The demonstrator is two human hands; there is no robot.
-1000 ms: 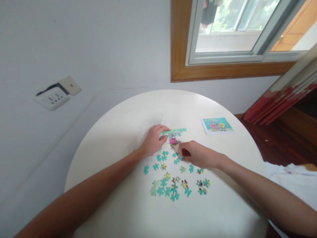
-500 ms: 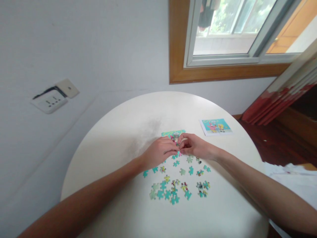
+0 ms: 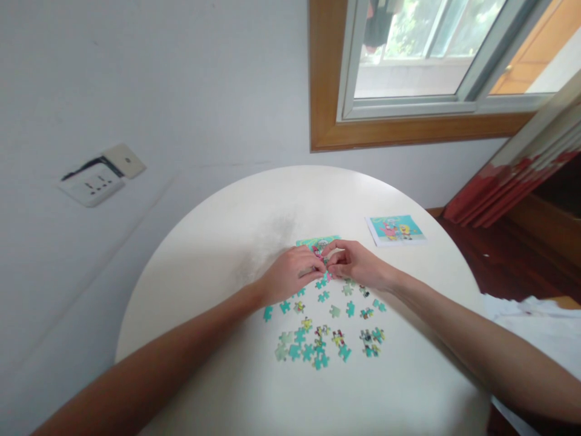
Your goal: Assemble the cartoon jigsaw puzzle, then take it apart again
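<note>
My left hand and my right hand meet over the partly joined jigsaw puzzle, whose teal top edge with cartoon figures shows above them. Thumb and fingers of each hand are pinched together at a puzzle piece along the lower part of the picture; the fingertips nearly touch and mostly hide it. Just under the hands, a teal and pink piece shows. Loose puzzle pieces in teal, pale green and yellow lie scattered nearer to me, several of them in a clustered group.
A picture card with cartoon figures lies on the right of the round white table. Behind the table are a wall with a socket and a wood-framed window. A red and white curtain hangs at right.
Both hands have shifted very slightly, fingers drawn a little closer around the same spot on the puzzle. The loose pieces and the card lie as before.
</note>
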